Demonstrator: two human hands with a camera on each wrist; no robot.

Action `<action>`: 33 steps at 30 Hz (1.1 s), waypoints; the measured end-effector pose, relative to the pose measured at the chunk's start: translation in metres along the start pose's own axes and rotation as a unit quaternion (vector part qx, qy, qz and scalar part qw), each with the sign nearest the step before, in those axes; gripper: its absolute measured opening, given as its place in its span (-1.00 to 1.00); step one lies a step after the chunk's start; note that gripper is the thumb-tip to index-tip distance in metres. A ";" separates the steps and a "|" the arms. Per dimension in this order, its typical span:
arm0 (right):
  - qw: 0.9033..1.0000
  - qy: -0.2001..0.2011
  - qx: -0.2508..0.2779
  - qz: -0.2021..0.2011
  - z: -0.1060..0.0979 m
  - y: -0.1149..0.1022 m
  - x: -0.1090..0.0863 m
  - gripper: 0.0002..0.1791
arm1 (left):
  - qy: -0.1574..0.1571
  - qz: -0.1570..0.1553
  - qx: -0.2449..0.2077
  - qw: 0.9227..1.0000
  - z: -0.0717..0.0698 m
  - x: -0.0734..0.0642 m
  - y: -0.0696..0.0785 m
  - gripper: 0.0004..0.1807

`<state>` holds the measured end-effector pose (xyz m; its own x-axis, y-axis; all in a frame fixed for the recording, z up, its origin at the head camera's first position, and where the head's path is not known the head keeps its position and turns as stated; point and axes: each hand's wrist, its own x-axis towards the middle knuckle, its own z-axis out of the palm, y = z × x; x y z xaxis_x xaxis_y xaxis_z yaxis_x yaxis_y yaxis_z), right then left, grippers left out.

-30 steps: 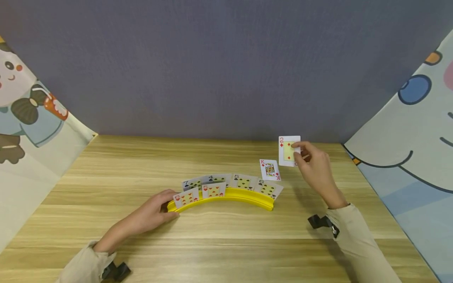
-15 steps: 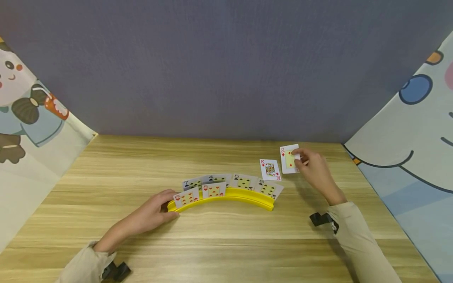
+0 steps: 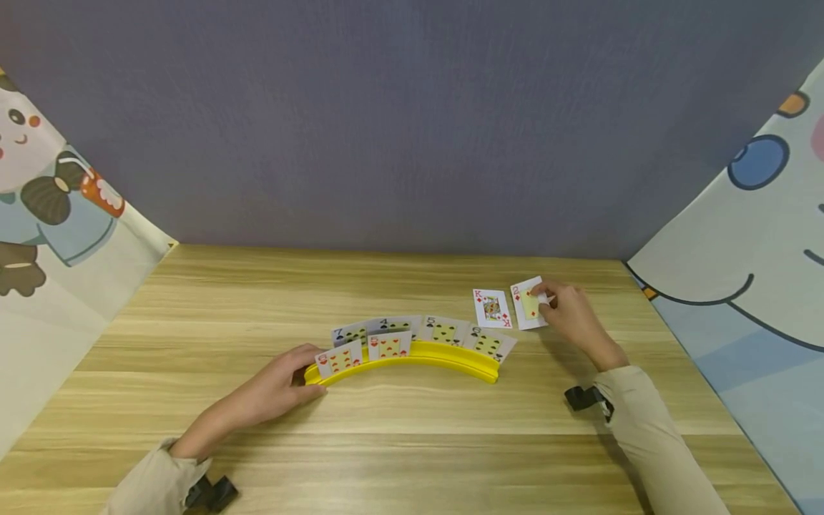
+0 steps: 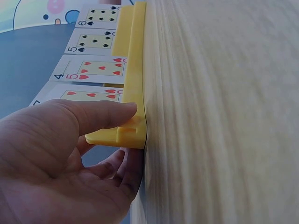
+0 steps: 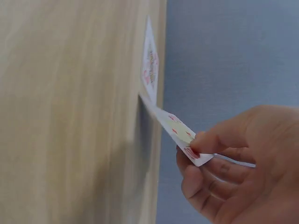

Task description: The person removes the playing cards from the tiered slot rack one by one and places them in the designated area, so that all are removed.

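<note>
My left hand point(image 3: 277, 386) grips the left end of a curved yellow card holder point(image 3: 444, 350), thumb in front and other fingers behind. A black seven point(image 3: 347, 334), a black four point(image 3: 402, 325), a five of spades point(image 3: 443, 331) and a six of spades point(image 3: 487, 345) stand in its back row. In front are a hearts card point(image 3: 340, 359) and a five of hearts point(image 3: 389, 347). My right hand point(image 3: 575, 315) pinches a two of diamonds point(image 5: 175, 130) by its right side. The card is tilted, its far edge low by the table. Another white edge point(image 5: 238, 161) shows among the fingers.
A king of diamonds point(image 3: 492, 309) lies face up on the wooden table point(image 3: 399, 443), just left of the two. A grey-blue wall point(image 3: 399, 129) stands at the table's back, with cartoon-printed panels point(image 3: 766, 286) at the sides.
My right hand has lowered the two of diamonds toward the table, beside the king, and tilted it. The left hand and card holder have stayed still.
</note>
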<state>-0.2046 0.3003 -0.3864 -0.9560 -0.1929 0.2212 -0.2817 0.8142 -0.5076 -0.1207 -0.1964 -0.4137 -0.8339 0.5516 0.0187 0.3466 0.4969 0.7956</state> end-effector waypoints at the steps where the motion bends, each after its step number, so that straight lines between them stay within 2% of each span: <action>1: 1.000 -0.006 0.003 0.002 0.001 0.002 0.000 -0.65 | 0.000 0.000 -0.001 1.000 0.000 0.000 0.000 -0.53; 4: 1.000 -0.012 0.001 0.004 0.004 0.007 0.000 -0.62 | 0.001 -0.001 0.003 1.000 0.000 0.000 -0.001 -0.52; 11: 0.999 0.014 -0.028 -0.012 0.013 0.016 -0.001 -0.73 | 0.005 -0.003 0.018 1.000 0.000 0.000 0.000 -0.51; 14: 0.999 0.002 -0.031 -0.013 0.014 0.017 -0.001 -0.76 | 0.004 -0.005 0.021 1.000 0.000 0.000 0.000 -0.51; 20: 0.999 -0.034 -0.042 -0.005 0.016 0.020 -0.001 -0.65 | 0.002 -0.005 0.019 1.000 -0.001 0.000 0.001 -0.52; 28: 0.998 -0.043 -0.051 -0.011 0.017 0.015 -0.003 -0.65 | 0.004 -0.004 0.023 1.000 0.000 0.000 0.000 -0.52; 33: 0.997 -0.042 -0.063 -0.002 0.016 0.010 -0.005 -0.66 | 0.007 -0.006 0.024 1.000 0.001 0.000 -0.001 -0.52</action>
<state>-0.2040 0.3006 -0.4063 -0.9599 -0.2366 0.1503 -0.2778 0.8744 -0.3978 -0.1208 -0.1962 -0.4150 -0.8434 0.5370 0.0182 0.3572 0.5351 0.7656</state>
